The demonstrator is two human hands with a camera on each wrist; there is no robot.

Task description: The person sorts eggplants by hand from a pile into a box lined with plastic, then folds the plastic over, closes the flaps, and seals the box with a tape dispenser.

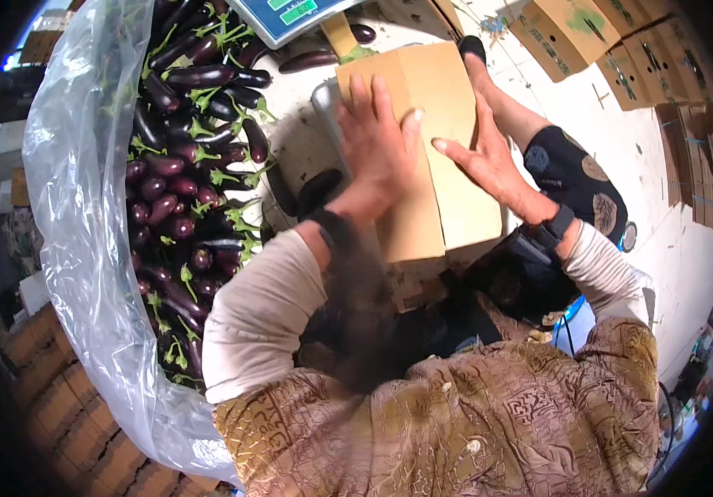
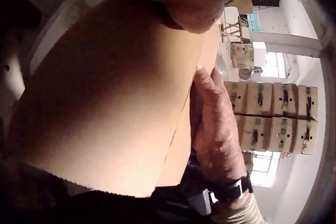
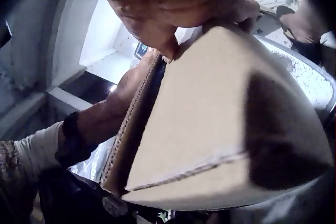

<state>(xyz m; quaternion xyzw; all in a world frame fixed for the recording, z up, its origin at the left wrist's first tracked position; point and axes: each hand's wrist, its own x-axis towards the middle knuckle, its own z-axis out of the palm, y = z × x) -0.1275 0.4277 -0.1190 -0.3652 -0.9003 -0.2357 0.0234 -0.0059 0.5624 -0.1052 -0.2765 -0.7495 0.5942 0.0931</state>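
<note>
Many eggplants point(image 1: 178, 178) lie at left beside clear plastic point(image 1: 71, 207). Rightward, at centre before you, sits the carton point(image 1: 464, 211): your left hand point(image 1: 377, 153), open, fingers spread, touches its left flap point(image 1: 410, 219); your right hand point(image 1: 493, 161), open, touches its right flap point(image 1: 448, 91).

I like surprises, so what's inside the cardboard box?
I can't tell. The flaps cover the inside of the box. Only a dark gap shows between them. The left hand and right hand are on top.
</note>
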